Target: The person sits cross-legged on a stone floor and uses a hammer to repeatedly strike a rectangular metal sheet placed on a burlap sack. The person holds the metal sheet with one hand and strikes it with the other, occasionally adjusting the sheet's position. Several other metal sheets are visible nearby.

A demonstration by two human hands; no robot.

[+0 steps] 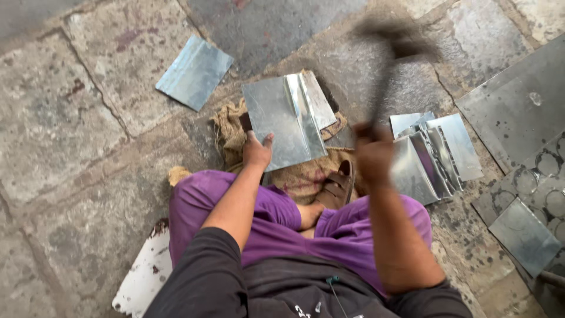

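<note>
Head cam looks straight down at a person sitting on a stone floor [70, 118] in purple trousers, with a folded sheet of shiny metal [286, 121] lying on a piece of burlap [306, 176] right in front of the knees. That sheet's long axis runs away from the person, tilted a bit to the right, and its raised fold runs the same way down the right side. It's silvery, bright, slightly scuffed. The left hand [258, 151] presses flat on its near left corner, fingers together, thumb sticking out. The right hand [372, 154] is fisted around a hammer [388, 65] held up high, handle pointing up and away; the head is so motion-blurred it's just a dark smear, so can't make out its shape. Just right of that hand sits a pile of similar bent sheets [435, 156]. A flat sheet [195, 72] lies well apart at upper left, and big punched sheets [529, 147] are cut off at the right edge.
</note>
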